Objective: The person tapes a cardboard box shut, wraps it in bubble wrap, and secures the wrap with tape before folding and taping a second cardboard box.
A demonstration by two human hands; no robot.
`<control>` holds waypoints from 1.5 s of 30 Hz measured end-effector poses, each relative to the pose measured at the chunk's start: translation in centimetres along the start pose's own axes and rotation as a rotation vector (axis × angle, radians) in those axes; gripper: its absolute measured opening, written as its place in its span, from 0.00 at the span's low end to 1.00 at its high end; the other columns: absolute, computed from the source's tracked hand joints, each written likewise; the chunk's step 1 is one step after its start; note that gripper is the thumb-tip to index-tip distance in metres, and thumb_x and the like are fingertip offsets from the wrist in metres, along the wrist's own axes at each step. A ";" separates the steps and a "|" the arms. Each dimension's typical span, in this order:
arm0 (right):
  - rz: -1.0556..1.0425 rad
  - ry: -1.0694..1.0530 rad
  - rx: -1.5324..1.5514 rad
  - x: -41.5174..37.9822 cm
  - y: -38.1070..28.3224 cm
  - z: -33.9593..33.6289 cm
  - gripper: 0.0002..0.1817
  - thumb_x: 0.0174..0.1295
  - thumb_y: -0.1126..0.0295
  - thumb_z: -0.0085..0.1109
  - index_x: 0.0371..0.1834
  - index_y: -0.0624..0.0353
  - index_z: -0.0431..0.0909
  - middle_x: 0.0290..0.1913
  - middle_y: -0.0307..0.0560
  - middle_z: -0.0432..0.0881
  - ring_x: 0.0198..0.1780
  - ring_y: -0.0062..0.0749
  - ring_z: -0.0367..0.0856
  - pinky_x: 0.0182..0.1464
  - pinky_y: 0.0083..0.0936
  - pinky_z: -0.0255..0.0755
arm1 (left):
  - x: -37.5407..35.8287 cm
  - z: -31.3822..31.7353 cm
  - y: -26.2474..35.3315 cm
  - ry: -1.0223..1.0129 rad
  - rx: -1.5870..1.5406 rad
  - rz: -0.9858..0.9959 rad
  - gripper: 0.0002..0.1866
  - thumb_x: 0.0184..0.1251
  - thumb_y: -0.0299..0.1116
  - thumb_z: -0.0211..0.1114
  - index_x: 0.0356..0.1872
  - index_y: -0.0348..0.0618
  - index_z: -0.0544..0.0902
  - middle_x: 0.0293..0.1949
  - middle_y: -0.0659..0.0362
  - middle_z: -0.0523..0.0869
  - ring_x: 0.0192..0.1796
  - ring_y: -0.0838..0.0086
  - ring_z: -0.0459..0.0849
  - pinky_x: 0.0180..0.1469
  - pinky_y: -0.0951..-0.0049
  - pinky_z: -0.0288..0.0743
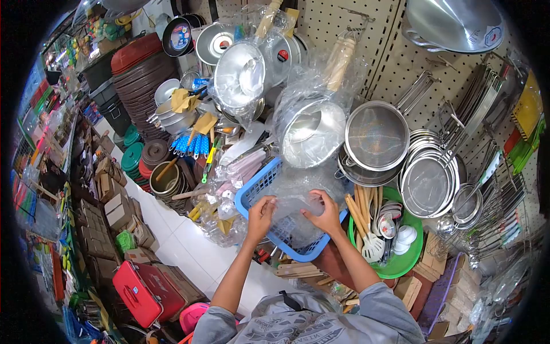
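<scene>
Both hands are over a blue plastic basket (242, 200) with lattice sides. Between them is a clear, thin, see-through plastic piece (295, 205), perhaps a bag; its exact kind is hard to make out. My left hand (262, 218) pinches its left edge, fingers closed. On the other side, my right hand (324, 214) grips the right edge between thumb and curved fingers. More crumpled clear plastic (301, 229) lies inside the basket, below the hands. Just behind the basket hangs a plastic-wrapped saucepan (314, 133) with a wooden handle.
A green basin (401, 265) with wooden-handled utensils (372, 246) stands to the right. Wire strainers (378, 136) hang on the pegboard (389, 34). Left are stacked brown basins (140, 80), a tiled floor (177, 252), cardboard boxes (118, 211) and a red case (149, 292).
</scene>
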State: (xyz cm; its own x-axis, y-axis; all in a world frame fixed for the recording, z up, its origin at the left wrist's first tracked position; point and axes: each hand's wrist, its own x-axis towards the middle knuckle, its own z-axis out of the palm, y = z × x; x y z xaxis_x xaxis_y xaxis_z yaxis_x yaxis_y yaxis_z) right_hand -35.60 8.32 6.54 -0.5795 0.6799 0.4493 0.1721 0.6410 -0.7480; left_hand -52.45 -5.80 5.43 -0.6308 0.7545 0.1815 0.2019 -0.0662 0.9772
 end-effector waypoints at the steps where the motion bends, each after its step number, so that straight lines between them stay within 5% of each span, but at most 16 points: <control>1: 0.039 -0.017 0.027 -0.1 -0.1 0.0 0.27 0.46 0.66 0.77 0.50 0.57 0.78 0.40 0.50 0.85 0.43 0.36 0.84 0.47 0.30 0.76 | 0.0 0.0 -0.4 0.008 -0.027 0.014 0.11 0.76 0.35 0.58 0.44 0.35 0.81 0.31 0.61 0.81 0.33 0.81 0.76 0.37 0.78 0.70; 8: -0.015 -0.032 -0.101 -0.3 3.7 0.7 0.21 0.49 0.77 0.66 0.50 0.62 0.79 0.40 0.49 0.84 0.46 0.31 0.84 0.52 0.27 0.75 | 0.5 -0.1 -2.6 0.070 -0.018 0.080 0.11 0.75 0.35 0.57 0.45 0.37 0.79 0.34 0.61 0.78 0.34 0.78 0.71 0.39 0.76 0.67; 11: 0.245 -0.089 0.196 -0.9 4.8 0.9 0.16 0.53 0.78 0.62 0.47 0.65 0.79 0.42 0.46 0.84 0.47 0.25 0.82 0.53 0.25 0.73 | 0.6 -0.1 -2.5 0.032 0.075 0.157 0.11 0.68 0.34 0.62 0.46 0.40 0.80 0.38 0.57 0.80 0.39 0.70 0.74 0.44 0.72 0.68; 14: 0.211 0.175 0.376 -1.6 4.8 0.9 0.10 0.59 0.77 0.59 0.43 0.66 0.82 0.37 0.40 0.83 0.38 0.22 0.80 0.40 0.21 0.73 | 0.2 0.1 0.2 -0.079 0.295 0.292 0.14 0.62 0.35 0.66 0.47 0.43 0.82 0.42 0.55 0.83 0.46 0.63 0.75 0.50 0.66 0.68; 18: 0.298 0.315 0.483 -2.1 5.1 0.8 0.14 0.65 0.65 0.55 0.41 0.67 0.80 0.35 0.38 0.79 0.35 0.20 0.74 0.38 0.21 0.70 | -0.3 0.7 1.5 -0.251 0.648 0.364 0.20 0.56 0.42 0.70 0.49 0.44 0.83 0.45 0.53 0.85 0.47 0.58 0.78 0.59 0.62 0.67; 21: 0.374 0.316 0.552 -2.5 5.5 0.5 0.21 0.65 0.56 0.56 0.42 0.68 0.78 0.35 0.38 0.78 0.39 0.20 0.75 0.42 0.20 0.70 | -0.3 0.9 0.5 -0.241 0.637 0.265 0.19 0.58 0.42 0.69 0.49 0.47 0.83 0.44 0.52 0.85 0.47 0.58 0.78 0.60 0.61 0.66; 24: 0.179 0.281 0.572 -2.2 7.5 0.7 0.29 0.62 0.46 0.58 0.43 0.67 0.78 0.37 0.38 0.77 0.42 0.22 0.75 0.46 0.22 0.70 | -0.1 0.8 0.1 -0.255 0.608 0.193 0.17 0.60 0.37 0.67 0.50 0.47 0.82 0.44 0.50 0.85 0.45 0.56 0.79 0.56 0.60 0.69; 27: 0.056 0.088 0.628 -1.2 6.3 -0.3 0.36 0.58 0.39 0.59 0.50 0.65 0.75 0.40 0.40 0.77 0.45 0.26 0.76 0.50 0.24 0.70 | 0.1 0.7 -0.6 -0.180 0.366 0.088 0.14 0.61 0.32 0.64 0.49 0.49 0.82 0.36 0.48 0.86 0.35 0.56 0.83 0.42 0.58 0.74; 30: 0.050 -0.041 0.833 -0.8 4.9 -0.3 0.40 0.53 0.40 0.65 0.58 0.63 0.70 0.43 0.43 0.78 0.46 0.29 0.77 0.54 0.25 0.68 | 0.6 0.7 -2.8 -0.109 0.142 0.100 0.15 0.62 0.27 0.60 0.50 0.42 0.81 0.29 0.52 0.85 0.30 0.65 0.83 0.34 0.66 0.73; 33: 0.079 -0.030 0.662 -0.1 3.0 -0.2 0.40 0.52 0.48 0.69 0.62 0.61 0.66 0.44 0.45 0.79 0.49 0.29 0.78 0.56 0.25 0.67 | 0.6 0.0 -1.3 -0.117 -0.044 -0.061 0.14 0.65 0.24 0.54 0.49 0.35 0.81 0.29 0.61 0.83 0.31 0.79 0.79 0.34 0.74 0.70; 36: 0.048 0.011 0.628 0.1 3.1 -0.3 0.36 0.50 0.57 0.71 0.60 0.60 0.68 0.45 0.45 0.79 0.51 0.28 0.77 0.58 0.25 0.67 | 1.1 -0.1 -3.2 -0.017 -0.102 0.009 0.13 0.67 0.24 0.50 0.44 0.30 0.81 0.28 0.67 0.79 0.30 0.85 0.72 0.32 0.78 0.66; 45: 0.060 0.028 0.529 0.2 3.1 0.1 0.21 0.53 0.79 0.64 0.52 0.63 0.76 0.46 0.41 0.82 0.51 0.24 0.79 0.57 0.21 0.70 | 1.0 -0.3 -5.0 0.103 0.055 0.013 0.15 0.67 0.29 0.49 0.19 0.37 0.71 0.20 0.68 0.70 0.26 0.83 0.67 0.27 0.74 0.59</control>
State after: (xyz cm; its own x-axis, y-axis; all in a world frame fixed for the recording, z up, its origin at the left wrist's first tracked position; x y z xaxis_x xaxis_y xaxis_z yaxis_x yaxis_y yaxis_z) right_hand -35.27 10.39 4.22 -0.5581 0.7239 0.4056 -0.2254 0.3382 -0.9137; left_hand -54.33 -4.90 0.78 -0.7010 0.6822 0.2077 0.2499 -0.0378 0.9675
